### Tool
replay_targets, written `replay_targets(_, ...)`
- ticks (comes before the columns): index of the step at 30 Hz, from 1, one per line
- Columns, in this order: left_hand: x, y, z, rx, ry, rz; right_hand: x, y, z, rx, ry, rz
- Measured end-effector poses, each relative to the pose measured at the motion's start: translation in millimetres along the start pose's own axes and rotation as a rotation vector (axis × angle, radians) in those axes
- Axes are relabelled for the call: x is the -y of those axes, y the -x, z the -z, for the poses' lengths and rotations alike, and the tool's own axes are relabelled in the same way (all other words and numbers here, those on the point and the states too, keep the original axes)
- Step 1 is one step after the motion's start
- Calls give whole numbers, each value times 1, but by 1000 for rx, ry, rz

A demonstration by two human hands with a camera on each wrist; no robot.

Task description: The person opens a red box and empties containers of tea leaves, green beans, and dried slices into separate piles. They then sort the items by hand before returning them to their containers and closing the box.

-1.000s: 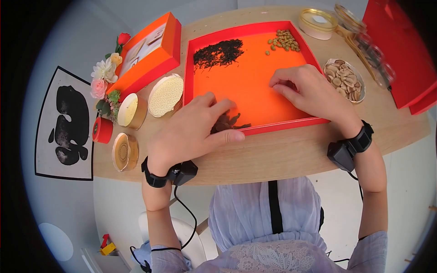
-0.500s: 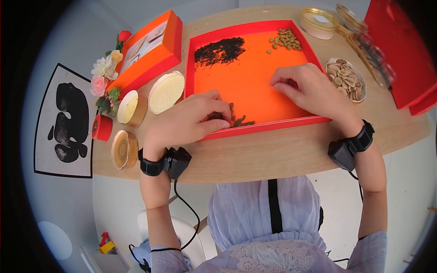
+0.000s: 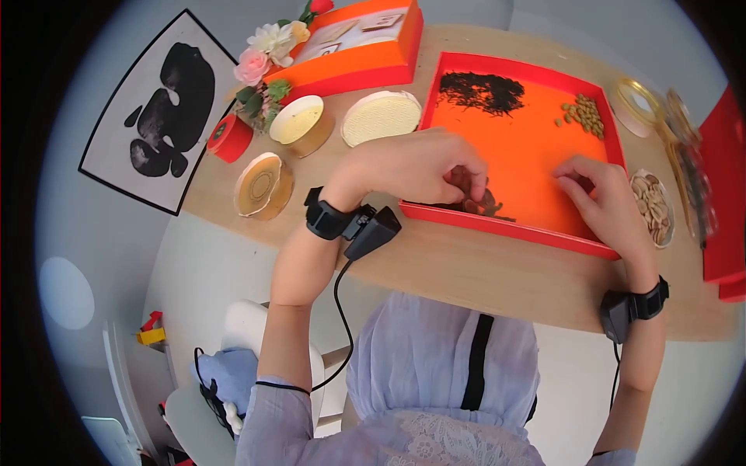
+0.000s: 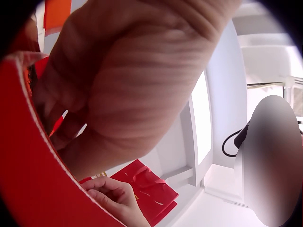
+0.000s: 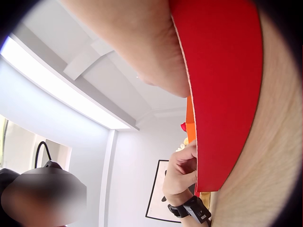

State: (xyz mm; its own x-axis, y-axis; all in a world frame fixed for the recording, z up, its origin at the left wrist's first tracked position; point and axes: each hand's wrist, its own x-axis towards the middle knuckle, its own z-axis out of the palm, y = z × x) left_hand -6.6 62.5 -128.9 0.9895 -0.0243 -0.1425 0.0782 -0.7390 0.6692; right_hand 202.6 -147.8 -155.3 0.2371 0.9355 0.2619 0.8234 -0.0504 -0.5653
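In the head view, my left hand (image 3: 423,167) reaches over the near left corner of the shallow red box (image 3: 513,227) with an orange floor. Its fingers are curled and pinch at dark brown dried pieces (image 3: 488,205) heaped in that corner. My right hand (image 3: 610,202) hovers over the box's near right part, fingers loosely bent, with nothing visible in them. Black dried shreds (image 3: 486,93) lie in the far left corner, and small olive-green pellets (image 3: 584,116) in the far right one. The left wrist view shows mostly palm (image 4: 137,85); the box wall hides the fingertips.
Left of the box stand two round tubs (image 3: 264,186), another tub (image 3: 303,126), a pale patterned lid (image 3: 381,118), artificial flowers (image 3: 272,43) and an orange box (image 3: 357,46). At right are a bowl of dried slices (image 3: 651,206), a gold-rimmed jar (image 3: 636,105) and a red bag (image 3: 723,194).
The head view has turned, so the table sits further right and tilted. My left hand's spread fingers have drawn together over the brown pieces. My right hand keeps its pose by the box.
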Motion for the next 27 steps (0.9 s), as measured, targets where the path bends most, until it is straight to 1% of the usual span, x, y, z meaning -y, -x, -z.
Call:
replay_targets(2, 2, -1, 0, -8, 57, 18, 3, -1, 1, -4, 1, -43)
replay_targets(6, 1, -2, 0, -25, 56, -3, 4, -1, 1, -3, 1, -62)
replay_targets(8, 0, -2, 0, -61, 69, 46, 3, -1, 1, 5, -17, -65)
replay_targets(15, -6, 3, 11, -124, -8, -22, -2, 0, 1, -10, -26, -28)
replay_targets(17, -4, 11, 19, -310, 22, -54, -3, 0, 1, -15, -45, 24)
replay_targets(18, -1, 15, 24, -301, 19, -62, -3, 1, 1, -24, -44, 16)
replay_targets(20, 9, 24, 37, -465, 131, 62, -2, 0, 2, -7, -14, 3)
replay_targets(21, 16, 27, 43, -458, 128, 55, -2, 0, 2, -15, -13, -3)
replay_targets(23, 32, 32, 51, -570, 6, 214, -2, 1, 2, -27, -29, 44)
replay_targets(24, 38, 33, 53, -564, 5, 208, -2, 1, 3, -34, -28, 37)
replay_targets(26, 45, 33, 55, -564, -127, 340, -1, 1, 4, -19, -9, 39)
replay_targets(27, 49, 33, 54, -559, -129, 337, -1, 1, 4, -23, -10, 34)
